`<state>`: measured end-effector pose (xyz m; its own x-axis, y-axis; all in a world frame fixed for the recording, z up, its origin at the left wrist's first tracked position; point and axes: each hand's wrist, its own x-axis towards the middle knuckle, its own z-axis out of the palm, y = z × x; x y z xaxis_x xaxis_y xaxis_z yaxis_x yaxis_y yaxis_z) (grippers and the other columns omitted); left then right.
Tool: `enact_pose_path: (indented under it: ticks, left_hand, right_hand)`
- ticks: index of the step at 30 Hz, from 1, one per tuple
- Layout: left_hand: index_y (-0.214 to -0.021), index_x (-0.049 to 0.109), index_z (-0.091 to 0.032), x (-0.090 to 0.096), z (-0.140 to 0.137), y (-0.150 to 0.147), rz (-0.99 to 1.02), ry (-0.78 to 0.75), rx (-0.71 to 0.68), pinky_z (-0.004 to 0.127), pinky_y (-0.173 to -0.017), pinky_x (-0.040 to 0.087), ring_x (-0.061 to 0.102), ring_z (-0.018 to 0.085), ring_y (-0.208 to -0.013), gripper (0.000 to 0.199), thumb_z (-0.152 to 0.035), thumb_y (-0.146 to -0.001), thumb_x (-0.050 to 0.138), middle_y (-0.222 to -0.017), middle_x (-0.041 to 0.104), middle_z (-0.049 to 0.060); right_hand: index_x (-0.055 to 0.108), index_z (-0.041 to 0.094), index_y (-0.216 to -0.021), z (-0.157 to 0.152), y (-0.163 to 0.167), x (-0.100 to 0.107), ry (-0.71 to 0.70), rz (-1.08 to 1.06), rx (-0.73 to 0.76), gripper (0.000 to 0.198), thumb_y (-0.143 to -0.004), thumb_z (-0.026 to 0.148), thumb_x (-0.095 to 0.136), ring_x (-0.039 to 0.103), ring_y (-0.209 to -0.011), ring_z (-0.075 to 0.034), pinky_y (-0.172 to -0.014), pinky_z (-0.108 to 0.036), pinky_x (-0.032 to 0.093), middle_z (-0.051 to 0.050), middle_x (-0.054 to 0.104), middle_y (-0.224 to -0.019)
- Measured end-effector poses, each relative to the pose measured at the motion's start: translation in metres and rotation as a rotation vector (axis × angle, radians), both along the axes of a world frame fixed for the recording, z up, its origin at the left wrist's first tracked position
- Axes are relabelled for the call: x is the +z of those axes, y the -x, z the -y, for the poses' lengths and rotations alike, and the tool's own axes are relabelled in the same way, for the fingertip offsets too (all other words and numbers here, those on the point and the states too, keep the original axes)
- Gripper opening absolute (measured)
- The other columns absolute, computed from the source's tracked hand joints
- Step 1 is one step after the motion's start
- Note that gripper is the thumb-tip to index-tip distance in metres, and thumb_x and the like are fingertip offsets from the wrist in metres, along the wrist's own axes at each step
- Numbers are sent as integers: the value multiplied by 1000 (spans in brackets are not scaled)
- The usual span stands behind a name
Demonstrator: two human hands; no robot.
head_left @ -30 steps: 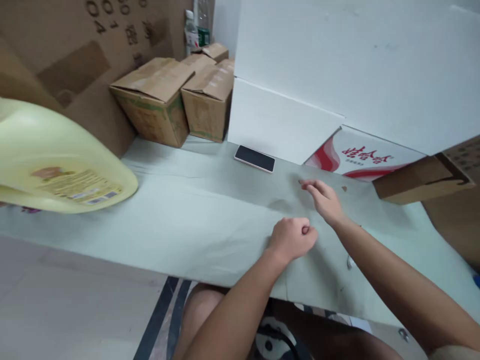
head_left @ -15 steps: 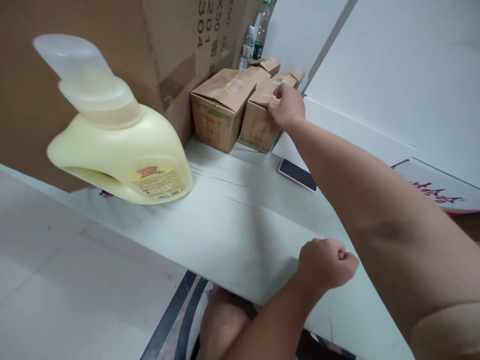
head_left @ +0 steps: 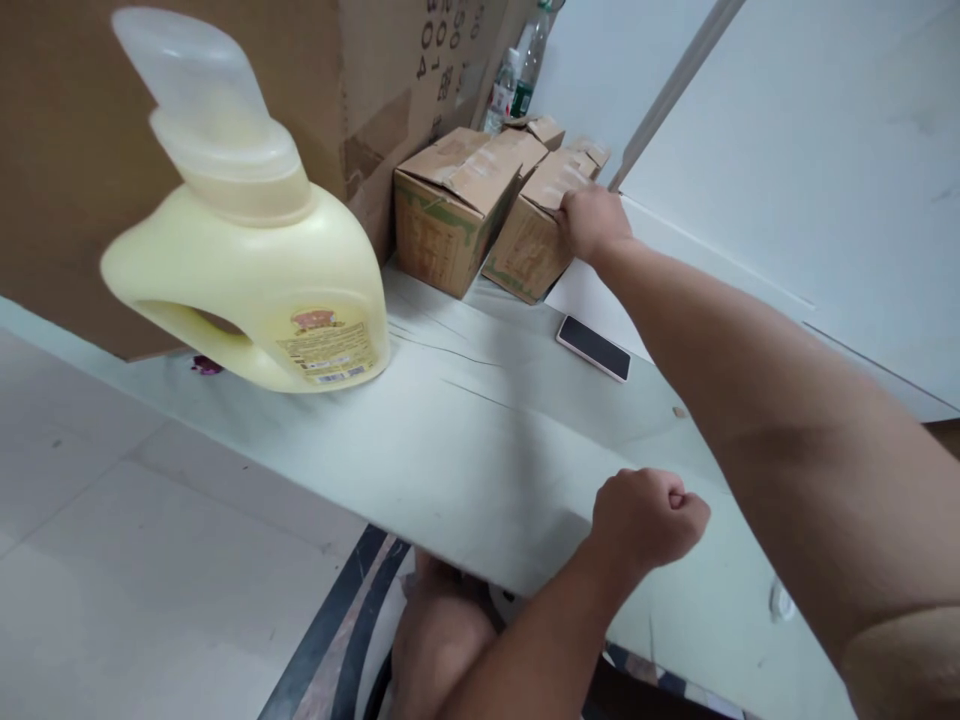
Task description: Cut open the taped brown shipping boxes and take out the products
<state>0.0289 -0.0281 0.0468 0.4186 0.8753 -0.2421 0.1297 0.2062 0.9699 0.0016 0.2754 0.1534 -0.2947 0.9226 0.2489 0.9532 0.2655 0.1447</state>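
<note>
My right hand [head_left: 596,220] reaches to the far side of the table, its fingers closed on the upper right edge of a small cardboard box [head_left: 529,250]. This box leans slightly, and its top flaps are taped. Left of it stands a similar cardboard box [head_left: 435,235] with a green print band. My left hand [head_left: 649,515] is held in a fist low over the near part of the table, with nothing visible in it. A phone [head_left: 594,348] lies on the tabletop below my right forearm.
A large yellow detergent bottle [head_left: 255,280] with a clear cap stands at the left on the pale table [head_left: 450,460]. Behind it rises a big carton [head_left: 225,40]. Two plastic bottles [head_left: 529,60] stand in the back corner beside the white wall [head_left: 825,150].
My right hand has gone from hovering at the box's top to gripping its edge, and the box now tilts more. My left fist stays nearly still. The view has shifted slightly.
</note>
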Motion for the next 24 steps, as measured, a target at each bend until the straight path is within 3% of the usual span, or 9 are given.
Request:
enact_pose_path:
  ticks: [2,3,6,10,12,14,19,21,24]
  left_hand:
    - [-54,22,-21,-1,2,1,-18,-20,5,35,-60,21,18,17,-61,36,-24,-71,55,-54,26,-1]
    - [-54,22,-21,0,2,3,-30,-26,3,35,-60,21,19,16,-60,37,-24,-71,55,-53,27,-1]
    - [-54,22,-21,3,-1,10,-50,-27,-19,35,-59,20,19,16,-58,37,-24,-71,54,-51,27,-1]
    - [-53,28,-20,8,-8,16,18,-13,18,34,-57,22,25,14,-57,34,-24,-76,54,-51,32,-3]
    - [-54,28,-20,7,-12,19,129,-56,162,31,-57,23,25,12,-58,35,-25,-79,54,-54,29,-3]
    - [-55,24,-21,5,-17,26,277,-121,397,29,-56,24,25,11,-58,37,-27,-81,50,-55,24,-4]
    - [-57,19,-22,8,-32,64,542,-269,1265,27,-51,21,20,10,-52,39,-27,-84,47,-53,17,-6]
    - [-57,21,-22,14,-36,80,640,-351,1381,26,-49,20,18,9,-49,39,-23,-80,52,-51,17,-7]
    - [-58,23,-23,21,-38,95,640,-413,1417,26,-47,19,16,8,-47,39,-26,-78,56,-50,17,-9]
  right_hand:
    - [56,-4,-69,1,0,-4,-14,31,21,84,-83,30,-21,62,-125,-35,-86,-43,47,-11,63,-99]
    - [54,-2,-69,2,0,-6,-18,43,34,82,-84,29,-20,62,-124,-35,-85,-43,47,-12,64,-99]
    - [57,3,-77,8,0,-6,-29,70,47,55,-100,27,14,67,-123,-35,-89,-44,50,-16,70,-105]
    - [63,3,-92,37,-1,-3,-1,156,72,46,-101,20,21,69,-118,-35,-96,-49,48,-19,72,-107]
    - [63,7,-95,62,-5,-3,3,158,101,37,-103,23,30,71,-110,-35,-96,-51,49,-19,73,-101]
    - [64,13,-95,91,-14,-5,-3,105,130,26,-102,28,43,72,-101,-34,-95,-52,50,-17,75,-95]
    - [69,20,-114,160,-65,-12,-57,-109,72,41,-103,42,36,73,-95,-29,-89,-45,51,-10,77,-98]
    - [70,23,-117,188,-97,-17,-107,-192,49,43,-101,45,37,74,-95,-29,-84,-42,53,-11,79,-102]
    - [70,27,-102,242,-154,-29,-195,-294,73,36,-100,46,40,76,-94,-28,-84,-45,55,-12,80,-104]
